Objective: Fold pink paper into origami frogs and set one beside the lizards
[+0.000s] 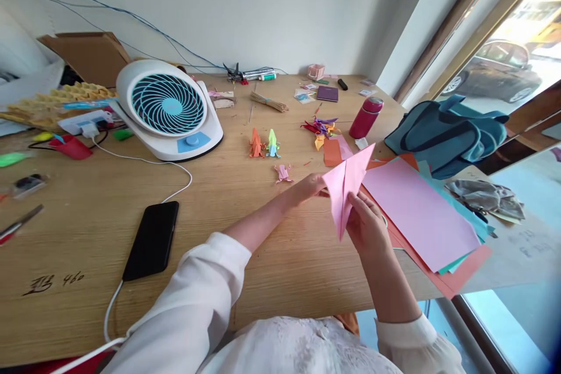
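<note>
A folded sheet of pink paper (346,184), pointed at its top right and bottom, is held up over the table between both hands. My left hand (312,187) grips it at the left edge, its fingers partly hidden behind the paper. Lower on the right side, my right hand (367,216) pinches it with the thumb on the front face. Past my left hand, a small pink origami frog (283,173) lies on the wood. Behind that stand an orange origami figure (256,144) and a green and blue one (272,144).
Coloured paper sheets (421,210) lie at the right, beside a teal bag (442,134). A red bottle (366,117) stands near a heap of small folded papers (322,127). On the left are a fan (169,108) and a black phone (151,241) on a white cable.
</note>
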Tool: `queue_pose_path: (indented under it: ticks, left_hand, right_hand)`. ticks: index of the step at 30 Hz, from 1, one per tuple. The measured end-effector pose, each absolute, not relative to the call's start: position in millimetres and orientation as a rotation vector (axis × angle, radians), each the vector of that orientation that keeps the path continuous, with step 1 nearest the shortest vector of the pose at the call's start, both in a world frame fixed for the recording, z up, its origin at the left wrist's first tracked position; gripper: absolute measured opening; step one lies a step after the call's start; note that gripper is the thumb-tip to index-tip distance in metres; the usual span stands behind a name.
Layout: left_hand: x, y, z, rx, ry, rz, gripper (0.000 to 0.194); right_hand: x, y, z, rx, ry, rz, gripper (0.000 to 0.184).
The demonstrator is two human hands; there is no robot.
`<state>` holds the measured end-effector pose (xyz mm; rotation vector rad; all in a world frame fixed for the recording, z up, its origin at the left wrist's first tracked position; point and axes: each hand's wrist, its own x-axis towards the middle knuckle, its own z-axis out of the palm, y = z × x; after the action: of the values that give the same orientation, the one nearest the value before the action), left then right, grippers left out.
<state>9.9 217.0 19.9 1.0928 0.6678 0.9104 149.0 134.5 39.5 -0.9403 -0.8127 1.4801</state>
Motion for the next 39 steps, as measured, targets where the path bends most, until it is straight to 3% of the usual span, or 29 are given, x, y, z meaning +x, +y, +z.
queue_pose_path:
  ticks: [4,10,15,20,26,34,39]
  left_hand:
    - [-9,185,16,1.011,0.5,0.661,0.057]
    - [-24,166,25,0.947,0.629,0.774,0.044]
    - [-32,169,27,0.997,0.773,0.857,0.042]
    - [-39,161,15,1.095,0.947,0.827,0.027]
    - [-33,153,10,1.318,0.983,0.73,0.005]
    - [-36,164,20,1.897,0.914,0.404,0.033]
    - [-29,167,14,1.849,0.937,0.356,0.024]
  right_hand:
    - [130,125,35,-0.68,-0.668,1.802,0.02]
    - [114,109,11,-0.778,-0.68,1.943,0.024]
    - [148,96,-9,-1.16,-0.855,1.665,0.03]
    - [185,99,-13,-1.197,-0.761,1.388,0.035]
    - [183,113,-3,-1.216,-1.032,1.422,0.038]
    - [169,101,-19,-1.377,-1.036,1.304,0.034]
    - [172,95,-23,-1.416,-1.026,1.188,0.033]
